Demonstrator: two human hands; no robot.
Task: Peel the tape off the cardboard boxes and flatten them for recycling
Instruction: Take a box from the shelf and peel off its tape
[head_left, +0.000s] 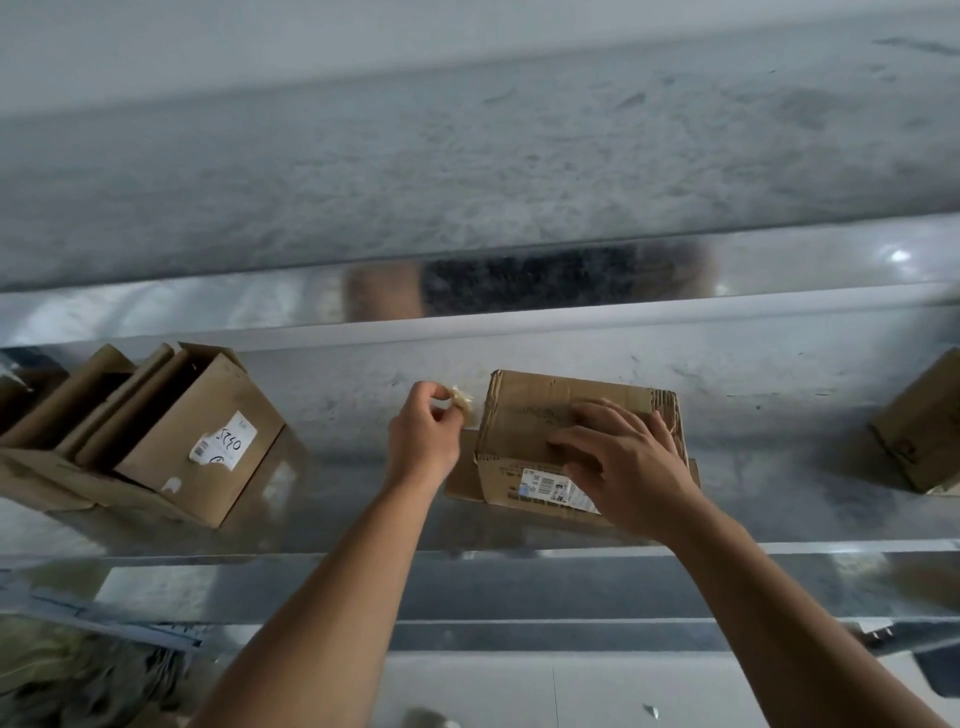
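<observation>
On the metal table, near edge: right hand lies flat atop the cardboard box, fingers spread, likely steadying it. Left hand, just beside the box, pinches a crumpled tape wad, apparently peeled off. Farther left, opened boxes stand unflattened.

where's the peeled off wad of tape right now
In the head view, the wad of tape is pinched in the left hand, just left of the middle cardboard box, on which the right hand rests.
</observation>
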